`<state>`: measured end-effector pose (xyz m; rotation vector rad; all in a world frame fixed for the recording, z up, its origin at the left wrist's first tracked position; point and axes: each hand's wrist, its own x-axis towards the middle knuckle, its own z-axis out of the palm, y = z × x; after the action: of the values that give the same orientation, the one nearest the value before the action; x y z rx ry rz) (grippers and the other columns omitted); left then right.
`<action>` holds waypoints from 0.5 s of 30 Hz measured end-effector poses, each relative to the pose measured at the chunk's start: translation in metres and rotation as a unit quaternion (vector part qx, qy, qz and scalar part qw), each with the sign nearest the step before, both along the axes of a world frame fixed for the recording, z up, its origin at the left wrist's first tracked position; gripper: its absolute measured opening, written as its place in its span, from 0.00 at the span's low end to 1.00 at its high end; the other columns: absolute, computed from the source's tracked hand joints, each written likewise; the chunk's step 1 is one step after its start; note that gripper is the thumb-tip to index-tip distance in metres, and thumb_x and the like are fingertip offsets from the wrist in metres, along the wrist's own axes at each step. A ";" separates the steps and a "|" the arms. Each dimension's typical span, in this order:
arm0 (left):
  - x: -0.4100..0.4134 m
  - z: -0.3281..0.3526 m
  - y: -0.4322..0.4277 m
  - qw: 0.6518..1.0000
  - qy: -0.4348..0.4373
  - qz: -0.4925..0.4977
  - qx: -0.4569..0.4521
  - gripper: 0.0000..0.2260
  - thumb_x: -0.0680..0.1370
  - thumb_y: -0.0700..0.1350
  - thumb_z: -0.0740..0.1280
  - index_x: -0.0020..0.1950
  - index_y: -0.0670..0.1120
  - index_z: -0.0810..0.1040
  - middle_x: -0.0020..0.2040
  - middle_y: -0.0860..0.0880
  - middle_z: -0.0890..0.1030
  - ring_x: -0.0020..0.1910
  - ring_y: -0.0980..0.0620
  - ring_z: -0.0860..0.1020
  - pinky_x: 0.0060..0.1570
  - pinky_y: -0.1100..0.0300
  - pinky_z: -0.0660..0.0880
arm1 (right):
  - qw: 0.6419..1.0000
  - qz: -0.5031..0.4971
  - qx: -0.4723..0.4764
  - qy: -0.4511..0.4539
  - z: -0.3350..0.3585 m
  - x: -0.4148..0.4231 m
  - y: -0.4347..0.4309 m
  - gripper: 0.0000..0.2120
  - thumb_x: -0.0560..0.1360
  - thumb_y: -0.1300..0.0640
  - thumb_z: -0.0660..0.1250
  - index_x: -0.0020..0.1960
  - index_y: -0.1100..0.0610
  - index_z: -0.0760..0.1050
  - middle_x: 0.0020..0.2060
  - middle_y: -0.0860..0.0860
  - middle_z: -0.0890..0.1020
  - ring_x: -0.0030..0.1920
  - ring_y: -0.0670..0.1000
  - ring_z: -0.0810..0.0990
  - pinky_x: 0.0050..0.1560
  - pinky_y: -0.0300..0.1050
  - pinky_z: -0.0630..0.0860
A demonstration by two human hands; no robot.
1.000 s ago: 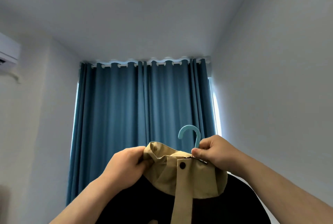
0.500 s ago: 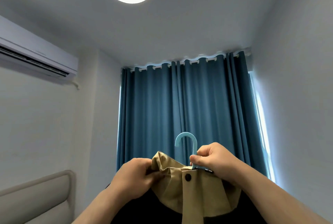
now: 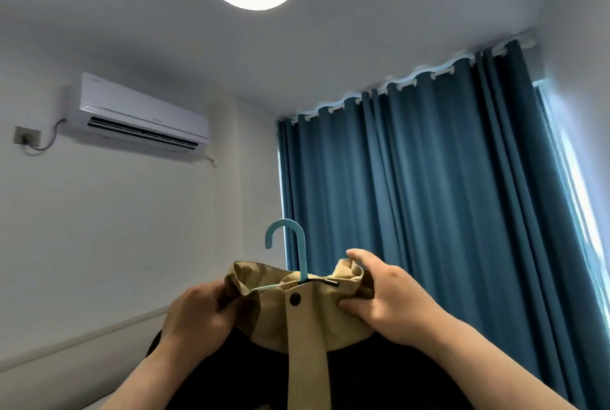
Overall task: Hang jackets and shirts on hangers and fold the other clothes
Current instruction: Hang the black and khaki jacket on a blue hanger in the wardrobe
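Soft, light tan-and-black fabric jacket (image 3: pixel 305 317) on light-blue plastic hanger (image 3: pixel 290 249); left hand (image 3: pixel 198 314) at 9 o'clock, right hand (image 3: pixel 384 304) at 3 o'clock pinch collar; grab hook.

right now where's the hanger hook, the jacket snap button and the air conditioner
hanger hook (image 3: pixel 288 224), head view, top of the blue curve
snap button (image 3: pixel 294 299), head view, centre of the dark snap on the tan placket
air conditioner (image 3: pixel 142 112), head view, white front panel

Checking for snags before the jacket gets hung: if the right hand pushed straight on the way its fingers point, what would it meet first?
The right hand grips the jacket's tan collar, fingers pointing left. Going straight on, it would probably meet the blue hanger stem first, though depth is unclear.
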<state>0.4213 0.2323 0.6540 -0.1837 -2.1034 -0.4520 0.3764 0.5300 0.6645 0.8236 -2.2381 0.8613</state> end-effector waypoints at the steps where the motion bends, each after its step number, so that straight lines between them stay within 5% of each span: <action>1: 0.009 -0.002 -0.009 1.000 -0.003 0.007 0.012 0.11 0.73 0.47 0.72 0.34 0.59 0.76 0.33 0.58 0.81 0.33 0.53 0.79 0.33 0.59 0.73 | 0.999 0.041 -0.016 0.012 0.001 0.002 -0.012 0.35 0.69 0.50 0.75 0.72 0.45 0.64 0.54 0.40 0.80 0.55 0.43 0.78 0.58 0.38 0.73; 4: 0.041 -0.007 -0.038 0.999 0.007 0.038 0.027 0.06 0.74 0.48 0.70 0.36 0.53 0.80 0.33 0.58 0.82 0.34 0.54 0.79 0.34 0.56 0.76 | 0.993 0.109 -0.031 0.025 0.004 0.011 -0.053 0.31 0.69 0.56 0.76 0.68 0.43 0.68 0.52 0.40 0.80 0.51 0.41 0.79 0.53 0.31 0.72; 8: 0.083 -0.011 -0.079 0.996 0.018 0.088 0.028 0.08 0.72 0.54 0.66 0.36 0.52 0.78 0.31 0.58 0.79 0.33 0.52 0.78 0.35 0.56 0.75 | 0.990 0.140 -0.016 -0.004 0.005 0.021 -0.107 0.10 0.67 0.52 0.77 0.42 0.44 0.76 0.35 0.41 0.80 0.38 0.40 0.78 0.40 0.32 0.70; 15: 0.147 -0.016 -0.158 0.987 0.015 0.151 0.046 0.13 0.66 0.65 0.58 0.31 0.58 0.72 0.29 0.61 0.76 0.28 0.53 0.71 0.30 0.60 0.67 | 0.973 0.223 -0.038 -0.031 -0.012 0.041 -0.215 0.06 0.67 0.52 0.76 0.37 0.50 0.80 0.32 0.45 0.82 0.35 0.44 0.78 0.37 0.40 0.74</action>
<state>0.5683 0.0738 0.6378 0.1800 -2.0330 -0.3593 0.4179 0.3152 0.6522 1.3071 -2.0865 1.1838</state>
